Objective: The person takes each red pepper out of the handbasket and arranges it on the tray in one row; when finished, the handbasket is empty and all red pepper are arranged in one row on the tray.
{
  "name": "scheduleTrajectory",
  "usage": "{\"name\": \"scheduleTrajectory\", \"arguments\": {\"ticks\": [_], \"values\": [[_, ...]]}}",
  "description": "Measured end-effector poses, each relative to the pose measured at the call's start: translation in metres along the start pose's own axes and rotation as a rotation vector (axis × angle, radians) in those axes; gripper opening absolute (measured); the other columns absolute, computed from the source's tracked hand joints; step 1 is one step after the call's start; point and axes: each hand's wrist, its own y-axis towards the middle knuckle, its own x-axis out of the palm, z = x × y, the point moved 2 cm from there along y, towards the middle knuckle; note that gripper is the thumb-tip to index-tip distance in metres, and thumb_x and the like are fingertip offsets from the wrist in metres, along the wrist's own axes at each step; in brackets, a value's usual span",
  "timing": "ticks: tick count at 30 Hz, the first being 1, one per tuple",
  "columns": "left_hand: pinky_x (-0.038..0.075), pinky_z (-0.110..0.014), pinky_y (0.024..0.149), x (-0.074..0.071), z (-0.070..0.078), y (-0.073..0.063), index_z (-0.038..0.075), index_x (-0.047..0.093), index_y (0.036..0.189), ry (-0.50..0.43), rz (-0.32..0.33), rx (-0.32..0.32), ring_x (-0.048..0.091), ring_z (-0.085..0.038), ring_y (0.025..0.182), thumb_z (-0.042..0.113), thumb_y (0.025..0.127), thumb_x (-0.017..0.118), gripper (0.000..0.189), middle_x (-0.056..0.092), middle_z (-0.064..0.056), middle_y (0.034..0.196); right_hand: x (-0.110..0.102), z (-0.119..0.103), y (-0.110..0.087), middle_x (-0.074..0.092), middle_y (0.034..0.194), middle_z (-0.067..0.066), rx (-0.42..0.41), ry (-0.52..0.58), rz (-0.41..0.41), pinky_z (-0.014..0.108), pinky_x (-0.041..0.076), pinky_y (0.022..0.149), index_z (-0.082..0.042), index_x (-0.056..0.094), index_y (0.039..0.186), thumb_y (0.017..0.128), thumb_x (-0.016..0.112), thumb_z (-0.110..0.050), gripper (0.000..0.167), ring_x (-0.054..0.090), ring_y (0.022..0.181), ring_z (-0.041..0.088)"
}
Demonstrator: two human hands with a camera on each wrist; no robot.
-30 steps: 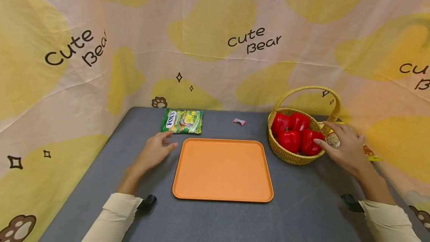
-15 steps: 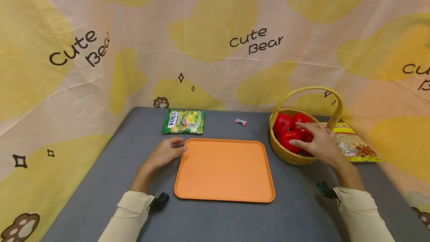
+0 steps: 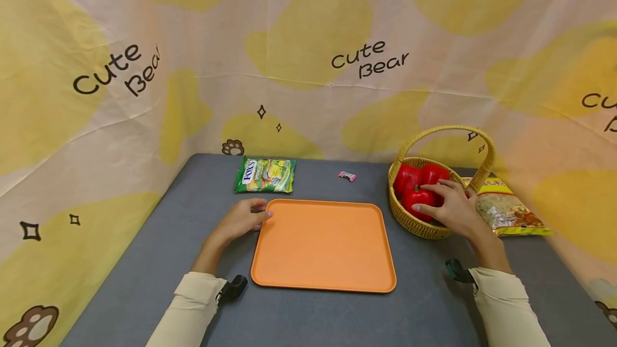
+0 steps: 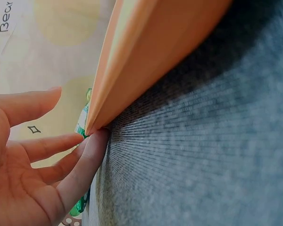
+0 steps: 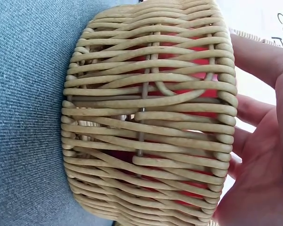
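Observation:
My left hand point(image 3: 242, 217) is at the far left corner of an orange tray point(image 3: 324, 245). In the left wrist view its fingertips touch the tray's edge low down, while the thumb stands apart. My right hand point(image 3: 453, 206) reaches over the rim of a yellow wicker basket point(image 3: 409, 221) with a tall handle. Inside are several red bell peppers point(image 3: 407, 176). The thumb and fingers are spread over the front right pepper, which the hand mostly hides. In the right wrist view, the fingers extend behind the basket's rim point(image 5: 226, 108), with red showing through the weave.
On the grey table point(image 3: 318, 317), a green Fox's candy bag point(image 3: 265, 174) lies behind the tray. A small pink wrapped candy point(image 3: 347, 176) lies left of the basket. A yellow-edged food packet point(image 3: 512, 209) lies to its right. A patterned cloth hangs behind.
My right hand has moved left from the basket's right side and lowered over the peppers, uncovering the food packet. My left hand has moved right to the tray's corner.

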Motion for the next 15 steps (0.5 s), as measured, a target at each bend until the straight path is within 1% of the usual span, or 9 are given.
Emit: {"name": "scheduleTrajectory", "arguments": {"ticks": [7,10,15], "values": [[0.064,-0.039,0.091,0.0003,-0.0019,0.001,-0.007,0.05,0.152,-0.003,-0.009,0.0,0.068,-0.036,0.123,0.024,0.104,0.068,0.059,0.058,-0.027,0.148,0.0005,0.0012,-0.0027,0.041,0.152,0.04,-0.006,0.04,-0.025,0.086,0.002,0.107,-0.001,0.058,0.143,0.094,0.072,-0.042,0.066,0.021,0.146,0.059],[0.064,-0.04,0.091,0.0004,-0.0026,0.001,-0.006,0.051,0.151,-0.007,-0.011,-0.004,0.068,-0.035,0.123,0.024,0.104,0.068,0.059,0.058,-0.027,0.148,0.0013,0.0009,-0.0034,0.043,0.151,0.04,-0.016,0.054,-0.009,0.087,0.001,0.107,-0.001,0.06,0.141,0.094,0.072,-0.039,0.062,0.021,0.146,0.059],[0.064,-0.039,0.091,0.0006,-0.0023,0.001,-0.006,0.051,0.151,-0.011,-0.013,-0.006,0.069,-0.034,0.122,0.023,0.104,0.067,0.058,0.059,-0.026,0.146,0.0035,-0.0013,-0.0045,0.05,0.146,0.035,-0.031,0.082,0.046,0.086,0.0,0.108,-0.004,0.064,0.136,0.091,0.078,-0.034,0.056,0.024,0.144,0.057]]}}
